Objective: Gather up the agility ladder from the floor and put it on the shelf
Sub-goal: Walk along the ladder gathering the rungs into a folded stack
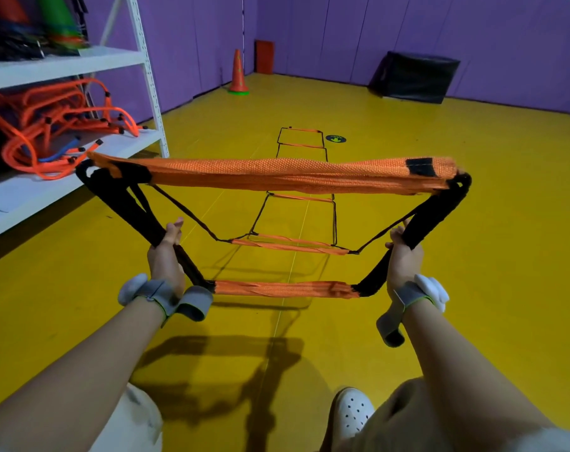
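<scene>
The agility ladder (277,174) has orange fabric rungs joined by black side straps. Several gathered rungs form a thick orange bundle held up in front of me, with another bunch hanging lower between my wrists. My left hand (164,252) is shut on the left black straps and my right hand (404,252) is shut on the right black straps. The rest of the ladder trails away flat on the yellow floor toward the far wall. The white metal shelf (120,143) stands at my left, its lower board close to the bundle's left end.
Orange hurdles and tubes (55,125) are piled on the shelf's lower board, cones on the board above. An orange cone (238,73) stands by the purple wall, a black box (414,78) at the far right. My white shoe (353,415) is below.
</scene>
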`<action>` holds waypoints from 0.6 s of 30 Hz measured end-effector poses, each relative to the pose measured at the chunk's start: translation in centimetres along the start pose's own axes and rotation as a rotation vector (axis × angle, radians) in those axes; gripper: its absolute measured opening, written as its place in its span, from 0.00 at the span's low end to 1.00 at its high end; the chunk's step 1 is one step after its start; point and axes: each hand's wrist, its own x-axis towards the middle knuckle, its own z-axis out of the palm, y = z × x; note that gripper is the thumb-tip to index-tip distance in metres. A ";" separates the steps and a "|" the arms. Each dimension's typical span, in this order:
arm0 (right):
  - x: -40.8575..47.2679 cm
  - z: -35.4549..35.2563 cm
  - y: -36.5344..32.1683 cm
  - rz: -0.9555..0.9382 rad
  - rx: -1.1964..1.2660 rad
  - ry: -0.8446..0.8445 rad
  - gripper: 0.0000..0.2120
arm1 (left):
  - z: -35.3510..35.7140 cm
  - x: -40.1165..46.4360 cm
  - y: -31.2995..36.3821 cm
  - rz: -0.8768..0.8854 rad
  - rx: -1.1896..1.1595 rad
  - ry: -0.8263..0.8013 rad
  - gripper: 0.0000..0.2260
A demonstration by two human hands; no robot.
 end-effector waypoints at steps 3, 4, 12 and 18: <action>0.2 -0.2 0.1 -0.002 0.020 -0.016 0.20 | 0.0 0.3 -0.4 0.042 -0.008 -0.021 0.20; 0.2 -0.3 0.0 -0.002 0.016 -0.014 0.18 | -0.1 0.3 -0.4 0.052 -0.025 -0.032 0.20; 0.9 -0.5 0.4 0.131 -0.073 0.084 0.10 | 0.3 0.5 -1.0 -0.003 -0.088 0.008 0.22; 1.4 -0.8 0.7 0.167 -0.095 0.061 0.06 | 0.4 1.0 -1.5 0.010 -0.042 0.005 0.18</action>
